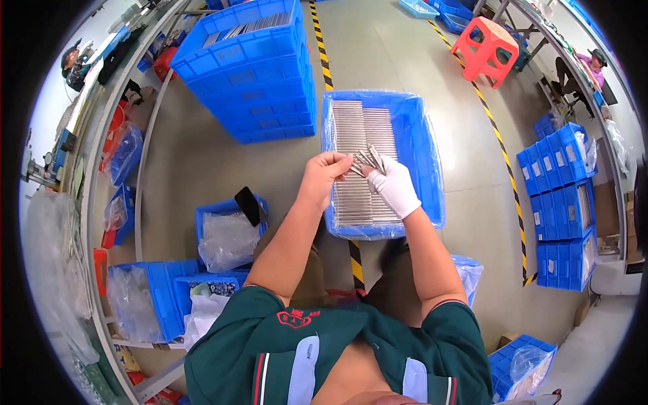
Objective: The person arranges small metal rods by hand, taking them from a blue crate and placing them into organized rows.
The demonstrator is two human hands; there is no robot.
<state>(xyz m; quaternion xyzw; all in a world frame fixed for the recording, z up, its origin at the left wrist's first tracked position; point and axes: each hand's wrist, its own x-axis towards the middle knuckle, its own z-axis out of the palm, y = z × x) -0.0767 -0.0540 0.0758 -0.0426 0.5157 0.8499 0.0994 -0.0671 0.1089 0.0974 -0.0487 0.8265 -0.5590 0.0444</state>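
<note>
My right hand (395, 189), in a white glove with bare fingertips, grips a bunch of slim shiny metal rods (372, 159) that fan out upward. Bare and pinched closed, my left hand (325, 177) meets the bunch from the left, its thumb and finger on the end of a metal rod. Both hands are held above a blue bin (432, 169) lined with clear plastic. Inside it, similar metal rods (348, 125) lie side by side in two neat columns; the bin's right part shows bare blue wall and bottom.
Tall stacked blue crates (270, 88) stand ahead on the left, the top one filled with rods. Left of my legs are a plastic-covered bin (229, 239) and a black phone-like object (250, 205). A red stool (484, 50) and more stacked bins (557, 209) stand right.
</note>
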